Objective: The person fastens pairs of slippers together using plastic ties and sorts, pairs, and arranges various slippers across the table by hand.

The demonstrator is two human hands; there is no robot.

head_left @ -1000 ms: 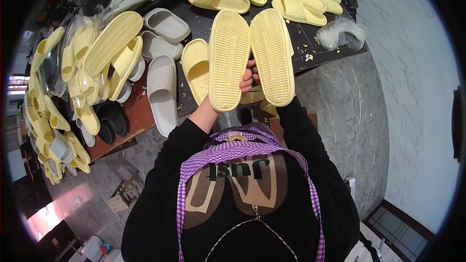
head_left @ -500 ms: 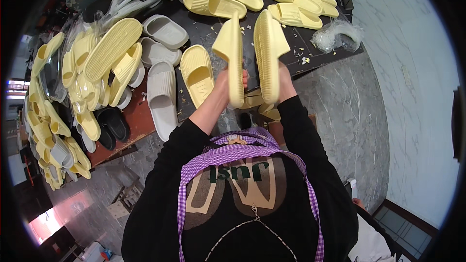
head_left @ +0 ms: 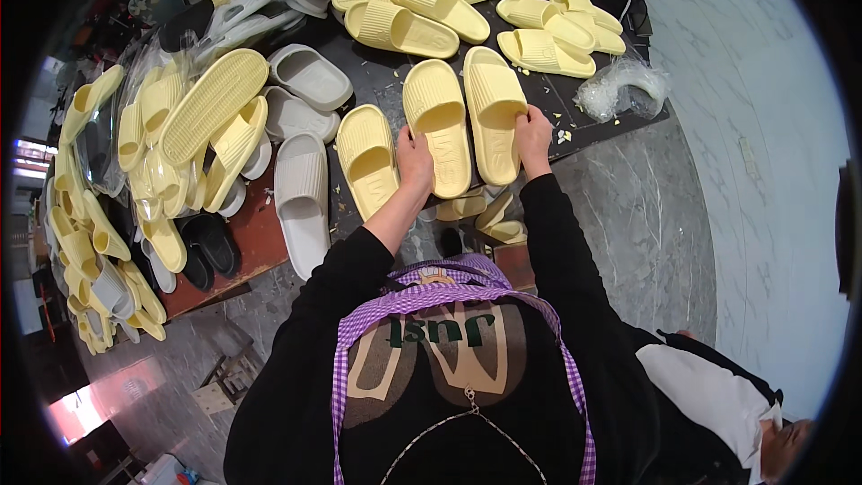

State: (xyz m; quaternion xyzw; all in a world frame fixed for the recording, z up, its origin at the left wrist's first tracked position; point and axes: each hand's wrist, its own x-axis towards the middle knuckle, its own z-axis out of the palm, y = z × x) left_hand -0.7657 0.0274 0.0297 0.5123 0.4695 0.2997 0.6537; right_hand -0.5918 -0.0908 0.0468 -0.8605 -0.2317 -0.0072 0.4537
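My left hand [head_left: 414,162] grips the outer edge of a pale yellow slide slipper [head_left: 446,154] with a ribbed strap. In my right hand [head_left: 533,135] is the matching yellow slipper [head_left: 495,145], held by its outer side near the strap. The pair is side by side, insoles up and toes pointing away from me, at the table's near edge. My fingers under the slippers are hidden. Just left of my left hand lies another yellow slipper [head_left: 367,157], with a light grey slipper [head_left: 303,189] beyond it.
Yellow slippers [head_left: 431,4] cover the dark table's far side, with scraps scattered about. Plastic-wrapped slippers [head_left: 162,144] heap up at left, near black slippers [head_left: 211,247]. Clear plastic wrap [head_left: 624,88] lies at the right corner. Another person [head_left: 718,395] is at lower right.
Both slippers have turned from on edge, soles facing each other, to insoles up. My hands now grip their outer sides. The person at lower right has come further into view.
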